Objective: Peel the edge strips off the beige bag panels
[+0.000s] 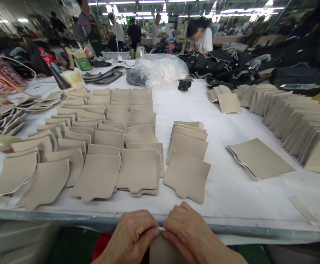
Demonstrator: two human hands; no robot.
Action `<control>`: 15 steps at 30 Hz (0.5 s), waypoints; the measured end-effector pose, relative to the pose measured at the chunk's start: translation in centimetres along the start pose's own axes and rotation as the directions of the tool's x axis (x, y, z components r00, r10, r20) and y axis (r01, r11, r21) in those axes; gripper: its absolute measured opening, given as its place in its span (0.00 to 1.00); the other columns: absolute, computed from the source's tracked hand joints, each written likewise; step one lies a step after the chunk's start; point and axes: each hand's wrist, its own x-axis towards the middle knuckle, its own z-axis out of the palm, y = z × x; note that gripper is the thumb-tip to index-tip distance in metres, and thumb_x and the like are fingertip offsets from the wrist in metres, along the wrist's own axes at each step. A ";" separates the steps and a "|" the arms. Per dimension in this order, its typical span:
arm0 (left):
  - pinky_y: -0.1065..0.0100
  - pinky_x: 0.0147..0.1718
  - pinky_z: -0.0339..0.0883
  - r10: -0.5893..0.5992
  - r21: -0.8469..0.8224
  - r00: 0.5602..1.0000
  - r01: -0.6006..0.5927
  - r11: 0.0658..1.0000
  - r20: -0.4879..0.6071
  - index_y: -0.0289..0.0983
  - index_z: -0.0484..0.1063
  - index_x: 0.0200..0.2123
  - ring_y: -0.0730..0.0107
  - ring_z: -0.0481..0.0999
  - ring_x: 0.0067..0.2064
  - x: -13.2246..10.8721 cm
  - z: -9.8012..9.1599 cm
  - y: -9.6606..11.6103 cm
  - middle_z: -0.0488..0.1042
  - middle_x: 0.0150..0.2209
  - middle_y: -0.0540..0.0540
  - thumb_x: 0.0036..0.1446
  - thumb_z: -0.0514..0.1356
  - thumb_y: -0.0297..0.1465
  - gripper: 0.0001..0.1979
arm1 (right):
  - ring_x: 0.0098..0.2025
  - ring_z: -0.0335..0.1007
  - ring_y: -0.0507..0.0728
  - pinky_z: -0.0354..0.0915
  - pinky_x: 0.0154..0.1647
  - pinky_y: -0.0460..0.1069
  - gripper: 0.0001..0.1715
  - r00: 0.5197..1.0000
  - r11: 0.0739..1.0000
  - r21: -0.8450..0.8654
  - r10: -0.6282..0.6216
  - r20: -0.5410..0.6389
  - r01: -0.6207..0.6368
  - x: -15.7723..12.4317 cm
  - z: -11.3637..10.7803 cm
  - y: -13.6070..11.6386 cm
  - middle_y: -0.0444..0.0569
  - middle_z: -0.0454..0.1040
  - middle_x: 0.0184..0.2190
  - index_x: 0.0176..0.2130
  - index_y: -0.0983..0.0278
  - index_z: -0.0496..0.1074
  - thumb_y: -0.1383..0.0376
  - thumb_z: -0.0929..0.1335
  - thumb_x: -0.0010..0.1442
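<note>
At the table's front edge, my left hand [133,234] and my right hand [188,233] are side by side, fingers pinched on the top edge of a beige piece [162,251]. A pale edge shows between the thumbs; the piece hangs down and its lower part runs out of view. Beyond my hands, overlapping rows of beige pieces [139,168] cover the left and middle of the white table [181,106]. A shorter row [187,174] ends just ahead of my right hand.
To the right are a flat beige stack [260,157] and a long row of upright pieces [300,124]. A clear plastic bag [162,69] and black bags [225,62] lie at the back. Glue bottles [0,141] stick in from the left. Several people are in the background.
</note>
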 end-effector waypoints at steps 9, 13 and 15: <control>0.75 0.28 0.57 -0.285 -0.336 0.947 0.320 0.886 0.150 0.36 0.76 0.41 0.73 0.68 0.28 0.6 0.0 -0.6 0.71 0.28 0.53 0.53 0.63 0.32 0.12 | 0.36 0.66 0.55 0.54 0.41 0.50 0.07 0.998 0.993 0.101 0.055 0.030 -0.058 -0.5 -0.4 0.8 0.44 0.75 0.32 0.34 0.62 0.70 0.71 0.65 0.64; 0.76 0.24 0.55 -0.275 -0.313 0.941 0.326 0.892 0.198 0.35 0.76 0.37 0.75 0.65 0.24 0.4 -0.3 -0.7 0.66 0.23 0.55 0.58 0.59 0.35 0.10 | 0.36 0.67 0.56 0.54 0.38 0.49 0.05 0.997 0.995 0.085 0.044 0.062 -0.049 -0.3 -0.4 0.8 0.45 0.76 0.33 0.36 0.63 0.71 0.69 0.66 0.64; 0.76 0.24 0.56 -0.239 -0.228 0.952 0.281 0.932 0.193 0.35 0.76 0.34 0.75 0.67 0.24 0.5 -0.3 -0.5 0.67 0.21 0.54 0.63 0.55 0.36 0.13 | 0.36 0.67 0.56 0.55 0.39 0.49 0.05 0.996 0.997 0.068 0.033 0.080 -0.038 -0.1 -0.5 0.7 0.45 0.76 0.34 0.37 0.63 0.71 0.68 0.65 0.65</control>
